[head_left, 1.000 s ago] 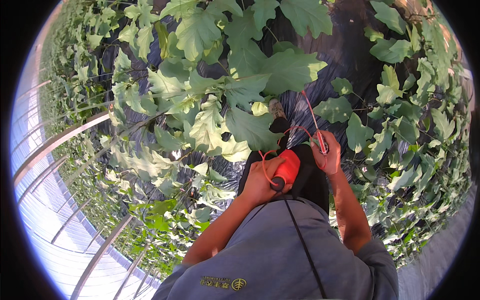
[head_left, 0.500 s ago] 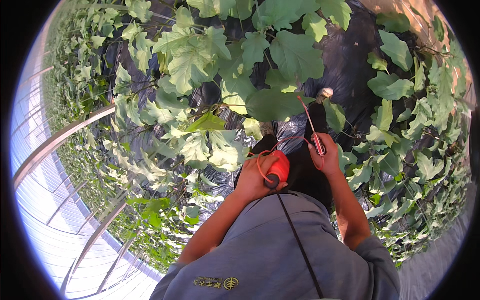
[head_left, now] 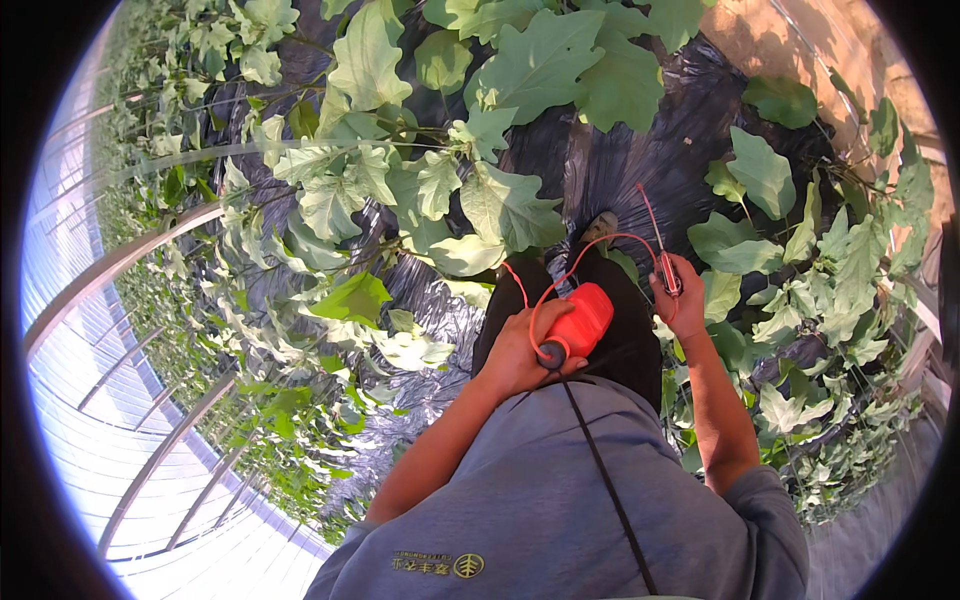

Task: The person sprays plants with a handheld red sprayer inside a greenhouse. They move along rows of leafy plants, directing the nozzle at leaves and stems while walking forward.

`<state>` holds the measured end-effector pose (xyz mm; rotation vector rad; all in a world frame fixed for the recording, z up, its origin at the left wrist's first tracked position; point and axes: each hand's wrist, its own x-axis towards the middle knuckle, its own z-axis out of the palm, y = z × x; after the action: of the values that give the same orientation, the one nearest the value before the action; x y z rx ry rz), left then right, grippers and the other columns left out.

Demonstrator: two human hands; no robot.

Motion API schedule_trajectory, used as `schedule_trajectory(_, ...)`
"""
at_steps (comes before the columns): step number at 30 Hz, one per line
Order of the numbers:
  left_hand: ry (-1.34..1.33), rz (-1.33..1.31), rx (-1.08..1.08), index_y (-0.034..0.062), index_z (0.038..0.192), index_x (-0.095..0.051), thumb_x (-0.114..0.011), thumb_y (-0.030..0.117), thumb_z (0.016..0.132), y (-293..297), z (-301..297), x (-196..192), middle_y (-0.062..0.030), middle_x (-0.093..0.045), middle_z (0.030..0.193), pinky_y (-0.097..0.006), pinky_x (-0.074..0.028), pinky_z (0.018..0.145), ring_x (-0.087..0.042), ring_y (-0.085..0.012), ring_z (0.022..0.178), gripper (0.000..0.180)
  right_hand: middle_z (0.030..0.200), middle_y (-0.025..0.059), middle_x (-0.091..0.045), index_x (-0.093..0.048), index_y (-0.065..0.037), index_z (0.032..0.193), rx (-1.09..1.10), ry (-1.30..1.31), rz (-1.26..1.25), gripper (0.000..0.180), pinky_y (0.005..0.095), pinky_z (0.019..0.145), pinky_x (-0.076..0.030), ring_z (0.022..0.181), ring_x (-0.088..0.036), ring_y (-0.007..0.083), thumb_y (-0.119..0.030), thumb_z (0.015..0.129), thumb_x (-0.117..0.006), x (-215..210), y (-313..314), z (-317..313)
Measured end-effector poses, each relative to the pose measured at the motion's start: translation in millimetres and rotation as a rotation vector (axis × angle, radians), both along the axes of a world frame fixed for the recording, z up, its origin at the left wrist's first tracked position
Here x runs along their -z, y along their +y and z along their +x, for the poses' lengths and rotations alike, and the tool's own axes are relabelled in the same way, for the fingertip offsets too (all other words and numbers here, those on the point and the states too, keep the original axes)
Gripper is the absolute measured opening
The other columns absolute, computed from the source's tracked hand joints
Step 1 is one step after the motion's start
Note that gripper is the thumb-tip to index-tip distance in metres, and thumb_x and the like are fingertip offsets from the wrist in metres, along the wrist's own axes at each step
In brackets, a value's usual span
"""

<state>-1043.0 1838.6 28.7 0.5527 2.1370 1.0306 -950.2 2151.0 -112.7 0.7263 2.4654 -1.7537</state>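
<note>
My left hand [head_left: 520, 352] is closed around a red plastic bottle [head_left: 583, 318] with a black cap [head_left: 552, 353], held in front of my waist. A thin red tube [head_left: 600, 240] arches from beside the bottle over to my right hand [head_left: 685, 302]. My right hand grips the red-and-silver handle of a slim wand [head_left: 669, 272], whose thin shaft points up and away, its red tip over the dark plastic sheet. Broad green lobed leaves [head_left: 510, 205] hang just beyond both hands. The fingers under the bottle are partly hidden.
Leafy plants [head_left: 330, 200] crowd the left, and more [head_left: 760, 250] grow on the right. Shiny black plastic film [head_left: 690, 110] covers the ground, with bare soil [head_left: 800, 60] at the far right. Curved frame bars [head_left: 120, 262] rise at the left. A black cord [head_left: 600, 460] runs down my shirt.
My right hand and the wand have moved a little right, farther from the bottle. The bottle has tilted up to the right. The leaves ahead have shifted left in view, exposing more plastic film.
</note>
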Motion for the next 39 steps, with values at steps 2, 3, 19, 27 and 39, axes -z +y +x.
schedule_trajectory(2,0.025,-0.031,0.009,0.0081,0.150,-0.058,-0.094,0.052,0.085,18.7,-12.5,1.4,-0.0176,-0.069,0.146,-0.054,-0.052,0.108,-0.068,-0.0425,0.126,0.086,0.106,0.0130,-0.075,-0.073,-0.002,0.129,-0.002,0.026,0.010,0.037,0.0344,0.085,-0.059,0.090,-0.075,0.0227,-0.007,0.094,-0.085,-5.6,23.4,-19.9)
schedule_trajectory(3,0.050,-0.044,0.014,0.0080,0.149,-0.059,-0.094,0.052,0.084,27.7,-20.7,3.0,-0.0179,-0.069,0.145,-0.053,-0.053,0.108,-0.068,-0.0426,0.124,0.086,0.106,0.0127,-0.074,-0.073,-0.001,0.129,-0.023,0.051,0.052,0.037,0.0343,0.086,-0.059,0.090,-0.074,0.0225,-0.006,0.094,-0.084,-7.6,33.6,-32.4)
schedule_trajectory(19,0.048,-0.010,-0.029,0.0066,0.147,-0.062,-0.099,0.050,0.078,162.7,-199.5,16.4,-0.0174,-0.072,0.144,-0.052,-0.055,0.109,-0.069,-0.0453,0.126,0.089,0.117,0.0115,-0.076,-0.070,0.001,0.131,0.047,0.103,0.017,0.038,0.0325,0.096,-0.060,0.107,-0.076,0.0198,-0.002,0.094,-0.082,-45.7,128.1,-207.1)
schedule_trajectory(27,0.037,-0.130,0.010,0.0065,0.147,-0.060,-0.098,0.047,0.081,203.0,-225.6,21.1,-0.0184,-0.071,0.141,-0.053,-0.052,0.109,-0.067,-0.0456,0.126,0.086,0.113,0.0054,-0.077,-0.071,-0.001,0.131,0.035,-0.014,-0.123,0.036,0.0290,0.089,-0.058,0.097,-0.073,0.0130,-0.004,0.097,-0.083,21.6,204.1,-266.4)
schedule_trajectory(39,-0.278,-0.291,-0.208,0.0106,0.156,-0.054,-0.094,0.048,0.085,271.7,-171.3,74.7,-0.0164,-0.060,0.161,-0.054,-0.048,0.118,-0.061,-0.0438,0.141,0.090,0.100,0.0201,-0.078,-0.073,-0.004,0.132,-0.439,-0.219,-0.157,0.047,0.0444,0.083,-0.059,0.090,-0.076,0.0362,-0.022,0.091,-0.087,267.8,201.4,-413.2)
